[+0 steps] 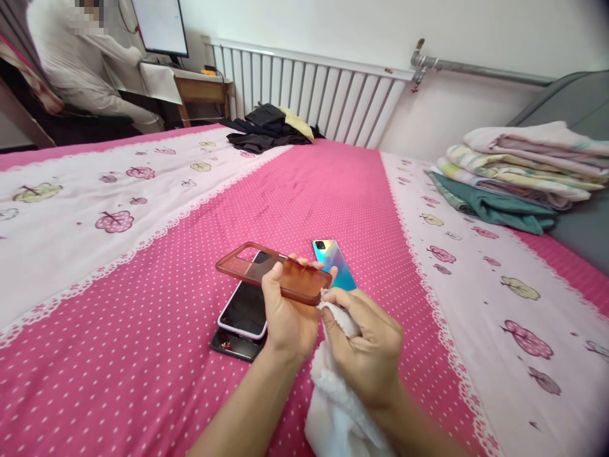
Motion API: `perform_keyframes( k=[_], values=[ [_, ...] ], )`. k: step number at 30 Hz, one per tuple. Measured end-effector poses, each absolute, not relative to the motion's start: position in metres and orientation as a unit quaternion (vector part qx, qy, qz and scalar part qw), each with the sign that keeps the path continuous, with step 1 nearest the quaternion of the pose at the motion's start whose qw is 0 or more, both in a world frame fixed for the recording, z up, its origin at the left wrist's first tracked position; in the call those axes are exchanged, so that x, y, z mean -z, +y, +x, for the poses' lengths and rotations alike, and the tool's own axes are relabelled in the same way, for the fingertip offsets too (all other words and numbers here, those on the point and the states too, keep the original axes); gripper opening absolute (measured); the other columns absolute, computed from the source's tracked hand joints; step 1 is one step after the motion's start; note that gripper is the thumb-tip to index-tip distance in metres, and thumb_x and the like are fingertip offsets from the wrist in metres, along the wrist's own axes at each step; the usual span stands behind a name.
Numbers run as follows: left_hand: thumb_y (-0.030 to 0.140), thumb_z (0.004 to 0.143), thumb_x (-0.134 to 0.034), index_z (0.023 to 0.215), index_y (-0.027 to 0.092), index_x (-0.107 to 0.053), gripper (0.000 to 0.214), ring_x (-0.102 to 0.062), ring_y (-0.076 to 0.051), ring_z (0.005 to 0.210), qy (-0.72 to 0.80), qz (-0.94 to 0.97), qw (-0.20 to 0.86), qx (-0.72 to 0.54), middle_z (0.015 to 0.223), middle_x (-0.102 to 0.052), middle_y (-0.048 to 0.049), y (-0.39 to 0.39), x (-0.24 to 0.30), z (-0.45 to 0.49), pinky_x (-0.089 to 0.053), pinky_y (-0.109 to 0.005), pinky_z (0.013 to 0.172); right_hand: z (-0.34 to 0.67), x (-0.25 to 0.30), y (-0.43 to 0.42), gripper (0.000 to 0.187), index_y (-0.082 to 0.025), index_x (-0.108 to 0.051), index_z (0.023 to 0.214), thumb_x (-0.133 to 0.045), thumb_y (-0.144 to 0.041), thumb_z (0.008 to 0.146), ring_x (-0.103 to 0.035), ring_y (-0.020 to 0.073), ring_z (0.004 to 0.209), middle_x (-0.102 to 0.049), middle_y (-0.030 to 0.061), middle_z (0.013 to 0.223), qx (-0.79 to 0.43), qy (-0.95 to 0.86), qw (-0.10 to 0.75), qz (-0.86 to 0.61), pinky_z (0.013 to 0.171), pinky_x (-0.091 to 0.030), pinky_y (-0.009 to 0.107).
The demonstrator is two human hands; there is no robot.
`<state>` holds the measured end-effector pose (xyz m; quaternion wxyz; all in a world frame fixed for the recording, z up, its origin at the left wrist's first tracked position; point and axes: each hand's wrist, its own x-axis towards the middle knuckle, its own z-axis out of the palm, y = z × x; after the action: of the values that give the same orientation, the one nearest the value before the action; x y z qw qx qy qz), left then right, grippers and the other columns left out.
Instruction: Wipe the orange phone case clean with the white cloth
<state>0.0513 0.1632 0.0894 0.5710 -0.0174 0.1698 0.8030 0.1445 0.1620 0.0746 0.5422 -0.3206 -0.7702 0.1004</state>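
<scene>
My left hand (290,311) is closed around a translucent brown phone case (304,279), its camera cutout pointing to the far left. In my right hand (368,336) a white cloth (340,406) is pinched, with a fold of it touching the case's near right corner. The rest of the cloth hangs down to the bed. Behind the case lies a phone with a shiny blue back (337,263), partly covered by my fingers. To the left, a phone in a white-edged case (242,311) rests on top of a black phone (233,344), both screen up.
The bed has a pink dotted sheet (143,381). Dark clothes (266,127) lie at its far edge, before a white radiator (314,89). Folded bedding (523,168) is stacked at right. A person (90,70) sits at a desk with a monitor (162,25) at far left.
</scene>
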Motion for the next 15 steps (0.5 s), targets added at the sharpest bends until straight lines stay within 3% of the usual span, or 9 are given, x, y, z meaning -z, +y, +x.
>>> perform_keyframes(
  k=[4, 8, 12, 15],
  values=[
    [0.037, 0.081, -0.049, 0.076, 0.017, -0.059, 0.023, -0.06, -0.016, 0.072, 0.186, 0.0, 0.562, -0.806, 0.073, -0.059, -0.0011, 0.165, -0.087, 0.048, -0.051, -0.04, 0.081, 0.147, -0.078, 0.165, 0.009, -0.016, -0.065, 0.08, -0.058, -0.01, 0.079, -0.059, 0.0103, 0.061, -0.062, 0.0001, 0.069, -0.171, -0.776, 0.508, -0.333, 0.058, -0.047, 0.021],
    [0.038, 0.078, -0.053, 0.078, 0.017, -0.059, 0.022, -0.059, -0.016, 0.07, 0.211, 0.053, 0.548, -0.808, 0.073, -0.058, -0.0008, 0.166, -0.086, 0.043, -0.052, -0.035, 0.072, 0.158, -0.091, 0.17, 0.001, -0.02, -0.069, 0.076, -0.068, -0.02, 0.076, -0.062, 0.0113, 0.064, -0.067, -0.0013, 0.071, -0.324, -0.764, 0.434, -0.351, 0.061, -0.048, 0.021],
    [0.036, 0.073, -0.06, 0.079, 0.017, -0.062, 0.02, -0.057, -0.014, 0.063, 0.252, 0.12, 0.544, -0.791, 0.071, -0.058, -0.0002, 0.166, -0.085, 0.04, -0.049, -0.027, 0.061, 0.169, -0.102, 0.171, 0.012, -0.025, -0.074, 0.082, -0.07, -0.034, 0.076, -0.063, 0.0135, 0.07, -0.071, -0.0004, 0.079, -0.442, -0.651, 0.436, -0.437, 0.064, -0.048, 0.023],
    [0.036, 0.072, -0.065, 0.087, 0.019, -0.064, 0.023, -0.055, -0.012, 0.064, 0.281, 0.197, 0.534, -0.772, 0.075, -0.059, 0.0004, 0.165, -0.08, 0.041, -0.046, -0.023, 0.061, 0.167, -0.103, 0.171, 0.019, -0.024, -0.074, 0.087, -0.069, -0.039, 0.076, -0.061, 0.0131, 0.069, -0.07, 0.0003, 0.076, -0.542, -0.579, 0.416, -0.444, 0.063, -0.047, 0.023]
  ],
)
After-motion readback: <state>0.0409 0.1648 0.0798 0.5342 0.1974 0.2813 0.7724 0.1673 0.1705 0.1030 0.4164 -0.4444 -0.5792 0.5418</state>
